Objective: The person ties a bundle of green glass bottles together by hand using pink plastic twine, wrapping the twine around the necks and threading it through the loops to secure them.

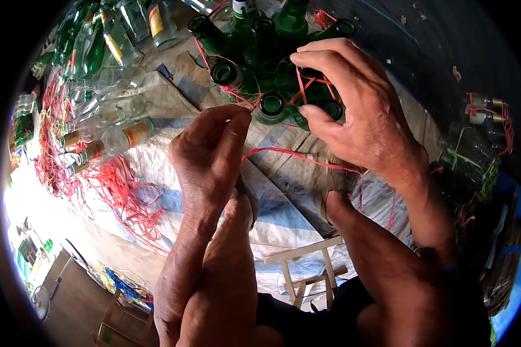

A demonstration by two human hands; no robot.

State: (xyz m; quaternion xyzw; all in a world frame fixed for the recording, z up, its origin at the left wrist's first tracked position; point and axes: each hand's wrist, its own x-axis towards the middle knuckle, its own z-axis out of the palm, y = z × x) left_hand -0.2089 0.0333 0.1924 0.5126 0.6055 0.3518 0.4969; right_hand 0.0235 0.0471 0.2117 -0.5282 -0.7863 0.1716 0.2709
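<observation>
Green glass bottles point(271, 106) stand upright in a cluster, with red plastic string point(300, 87) running between and around their necks. My left hand point(208, 150) is closed in a pinch on the string at the near left of the cluster. Thumb and fingers apart, my right hand point(364, 104) curves around the bottle necks on the right side, beside the crossing strands. Its lower fingers are partly hidden. A loose length of the string point(295, 152) trails below the bottles toward the right leg.
Clear bottles point(118, 110) and green ones lie at the left beside a tangled heap of red string point(124, 196). A striped woven sheet point(173, 194) covers the ground. Tied bottles point(483, 113) lie far right. A small wooden stool point(307, 266) is between the legs.
</observation>
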